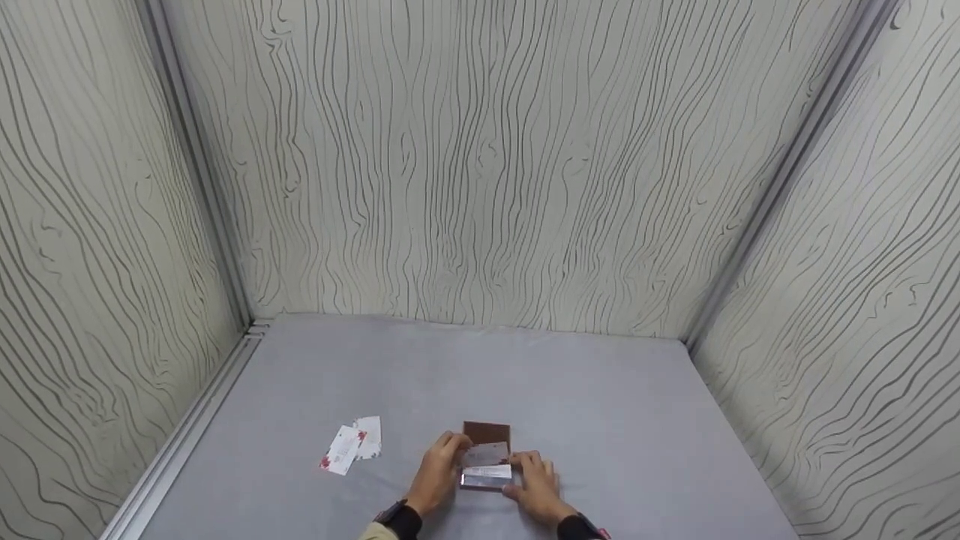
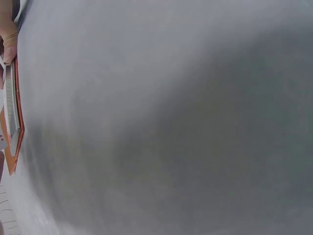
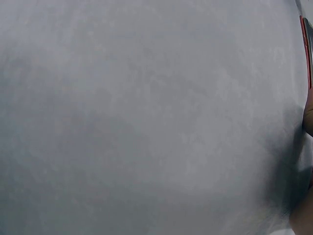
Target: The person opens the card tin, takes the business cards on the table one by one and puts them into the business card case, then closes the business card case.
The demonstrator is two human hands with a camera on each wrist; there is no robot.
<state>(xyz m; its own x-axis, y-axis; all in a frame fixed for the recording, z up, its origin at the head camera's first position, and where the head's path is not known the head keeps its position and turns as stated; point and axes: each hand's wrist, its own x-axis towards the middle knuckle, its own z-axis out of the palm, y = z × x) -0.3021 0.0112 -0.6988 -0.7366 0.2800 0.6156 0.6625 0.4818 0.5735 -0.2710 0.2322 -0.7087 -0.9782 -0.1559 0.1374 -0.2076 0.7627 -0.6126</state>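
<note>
A brown card holder [image 1: 486,432] lies opened out on the table in front of the person. A white business card [image 1: 489,454] with red marks sits slanted over its middle, and my left hand [image 1: 436,469] pinches that card at its left end. Below it, another white card [image 1: 489,472] shows above the holder's shiny lower part. My right hand [image 1: 538,489] grips the holder's right side, thumb at the lower corner and fingertips by the slanted card's right end. Only the holder's edge [image 2: 19,110] shows in the left wrist view; its red rim [image 3: 304,49] appears in the right wrist view.
Two white cards, one with red corners [image 1: 344,450] and one with a grey pattern [image 1: 370,437], lie overlapping on the grey tabletop [image 1: 600,405] to the left. Wood-grain patterned panels [image 1: 450,165] enclose the table, with a metal rail [image 1: 187,427] along its left side.
</note>
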